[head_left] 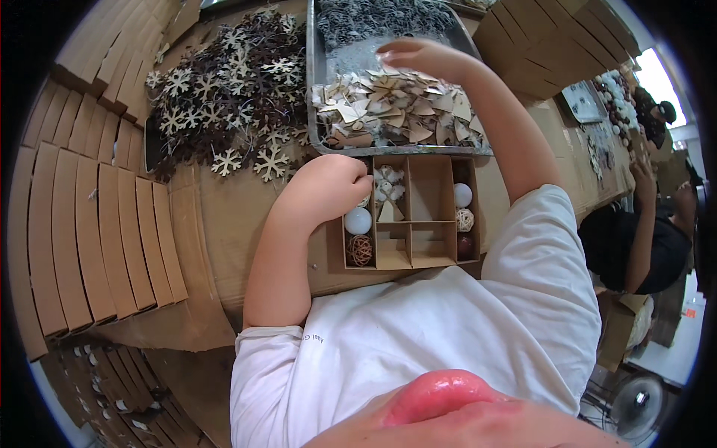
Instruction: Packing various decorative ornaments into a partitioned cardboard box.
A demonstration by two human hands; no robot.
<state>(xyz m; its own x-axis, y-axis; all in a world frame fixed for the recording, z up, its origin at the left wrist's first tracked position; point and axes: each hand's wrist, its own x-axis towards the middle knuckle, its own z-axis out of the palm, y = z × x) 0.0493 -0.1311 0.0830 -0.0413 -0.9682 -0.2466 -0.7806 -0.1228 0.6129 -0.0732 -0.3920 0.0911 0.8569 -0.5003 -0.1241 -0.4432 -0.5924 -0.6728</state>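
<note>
A divided cardboard box (431,160) lies in front of me. Its left column holds a white ball (358,221) and a brown twig ball (360,250); its right column has a white ball (463,196), a pale woven ball (464,219) and a dark red ball (466,246). A white flower-like ornament (389,184) and a small wooden tree shape (390,212) share an inner compartment. My left hand (328,185) is closed over the box's upper left corner, its fingertips partly hidden. My right hand (423,60) reaches over a metal tray (312,89), fingers stretched, above flat wooden pieces (407,104).
Dark and pale snowflake ornaments (224,89) are heaped left of the tray. Stacked cardboard boxes (89,231) line the left side; more cardboard (556,45) stands at the far right. Another person (635,239) works at the right, near a smaller tray (584,102).
</note>
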